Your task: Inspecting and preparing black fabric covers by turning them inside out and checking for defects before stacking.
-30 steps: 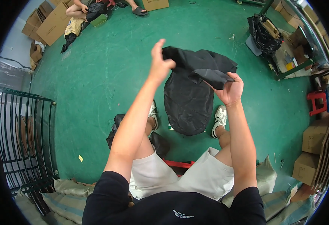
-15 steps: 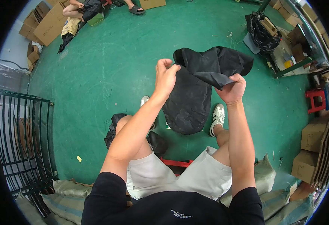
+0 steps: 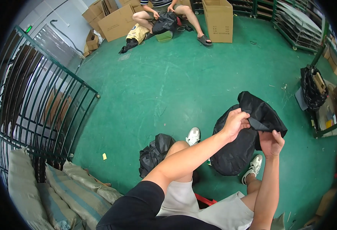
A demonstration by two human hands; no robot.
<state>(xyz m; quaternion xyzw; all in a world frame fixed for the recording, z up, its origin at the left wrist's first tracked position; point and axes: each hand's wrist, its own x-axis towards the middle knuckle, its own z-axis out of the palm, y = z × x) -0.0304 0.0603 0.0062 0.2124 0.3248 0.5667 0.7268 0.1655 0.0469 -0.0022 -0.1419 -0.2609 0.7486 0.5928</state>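
Observation:
A limp piece of black cloth (image 3: 262,112), folded and gathered, is up between my two hands. My left hand (image 3: 235,124) pinches its near left edge between thumb and fingers. At the lower right edge, my right hand (image 3: 271,144) has its palm turned up and grips the cloth, with some fingertips hidden by it. Below, between my feet, lies a rounded black fabric item (image 3: 233,156), flat and smooth on top; what it rests on is mostly hidden. Beside my left leg sits a crumpled heap of black fabric (image 3: 156,153).
Green floor (image 3: 137,96) spreads ahead. A green barred rack (image 3: 61,103) and stuffed woven sacks (image 3: 76,184) stand at left. Across the room a seated person handles black fabric (image 3: 164,22) beside a tall carton (image 3: 218,21). A black-lined bin (image 3: 313,88) stands at right.
My view has swung left and up, showing more of the rack and the seated person. My hands have drawn closer together, and the cloth is bunched more tightly between them.

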